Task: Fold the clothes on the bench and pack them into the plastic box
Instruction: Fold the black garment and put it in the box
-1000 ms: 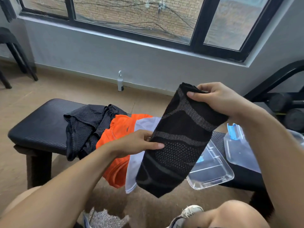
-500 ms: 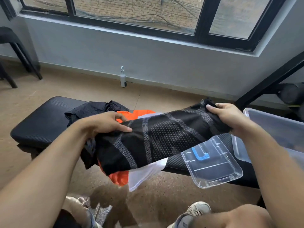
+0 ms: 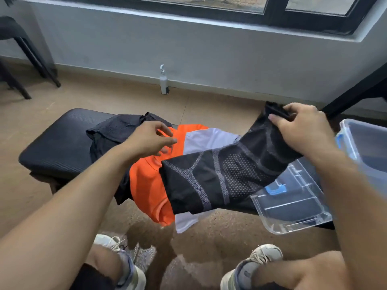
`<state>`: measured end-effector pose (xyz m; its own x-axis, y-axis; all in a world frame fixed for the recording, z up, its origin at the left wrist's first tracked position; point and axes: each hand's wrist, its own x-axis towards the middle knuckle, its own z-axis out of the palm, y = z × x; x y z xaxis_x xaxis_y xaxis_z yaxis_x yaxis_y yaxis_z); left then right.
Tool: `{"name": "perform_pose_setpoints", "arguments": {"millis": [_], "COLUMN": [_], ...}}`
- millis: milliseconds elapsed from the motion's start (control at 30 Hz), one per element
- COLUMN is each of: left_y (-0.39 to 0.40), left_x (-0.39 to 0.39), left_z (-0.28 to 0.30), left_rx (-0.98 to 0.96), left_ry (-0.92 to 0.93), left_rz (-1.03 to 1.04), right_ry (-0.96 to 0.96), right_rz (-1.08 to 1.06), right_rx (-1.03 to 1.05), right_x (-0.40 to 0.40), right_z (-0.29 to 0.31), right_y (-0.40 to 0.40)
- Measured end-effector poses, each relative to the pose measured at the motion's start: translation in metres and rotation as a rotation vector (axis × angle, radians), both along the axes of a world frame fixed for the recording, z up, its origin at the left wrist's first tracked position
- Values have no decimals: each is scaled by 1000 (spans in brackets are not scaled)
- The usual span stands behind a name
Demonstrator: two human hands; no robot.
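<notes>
My right hand [image 3: 301, 130] grips one end of a folded black garment with grey patterns [image 3: 222, 178], which hangs down and left over the bench [image 3: 56, 147]. My left hand [image 3: 150, 139] hovers open above the pile, holding nothing. On the bench lie an orange shirt [image 3: 146, 183], a white garment [image 3: 205, 139] and a dark mesh garment [image 3: 119, 128]. The clear plastic box [image 3: 368, 147] stands at the right edge of the view. Its clear lid [image 3: 293, 208] with a blue clip lies on the bench below my right hand.
A small white spray bottle [image 3: 163, 80] stands on the floor by the wall. Black chair legs [image 3: 27, 57] are at the far left, a black metal frame [image 3: 356, 93] at the right. My knees and sneakers [image 3: 251, 266] are below the bench.
My left hand has let go of the black garment and moved up and left over the pile. My right hand has carried its end rightward toward the box, and the garment now hangs from it.
</notes>
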<state>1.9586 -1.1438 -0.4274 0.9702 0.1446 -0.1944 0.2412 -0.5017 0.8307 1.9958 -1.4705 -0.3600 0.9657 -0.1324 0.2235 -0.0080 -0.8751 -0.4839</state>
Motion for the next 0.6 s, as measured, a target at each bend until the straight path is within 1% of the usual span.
{"name": "perform_pose_setpoints", "arguments": {"millis": [67, 100, 167, 233, 333, 400, 467, 533, 600], "left_y": [-8, -11, -16, -19, -19, -17, -17, -18, -18], "left_x": [-7, -10, -17, -20, -21, -19, -19, -19, -20], "left_z": [-2, -4, -11, -17, -15, -12, -10, -10, -14], "left_rx": [-128, -144, -98, -72, -184, -270, -296, -269, -183], "left_ry": [138, 185, 223, 238, 262, 275, 279, 271, 222], "left_rz": [-64, -88, -127, -129, -56, 2, 21, 30, 34], "right_ry": [5, 20, 42, 55, 96, 134, 193, 290, 437], "right_rz": [115, 161, 227, 279, 371, 420, 455, 519, 616], "right_rx": [36, 41, 48, 94, 224, 255, 268, 266, 267], "right_x": [-14, -21, -30, -38, -49, -56, -62, -69, -74], "right_z": [-2, -5, -16, -25, -39, -51, -61, -71, -78], "right_y": [29, 42, 63, 77, 98, 109, 118, 124, 127]}}
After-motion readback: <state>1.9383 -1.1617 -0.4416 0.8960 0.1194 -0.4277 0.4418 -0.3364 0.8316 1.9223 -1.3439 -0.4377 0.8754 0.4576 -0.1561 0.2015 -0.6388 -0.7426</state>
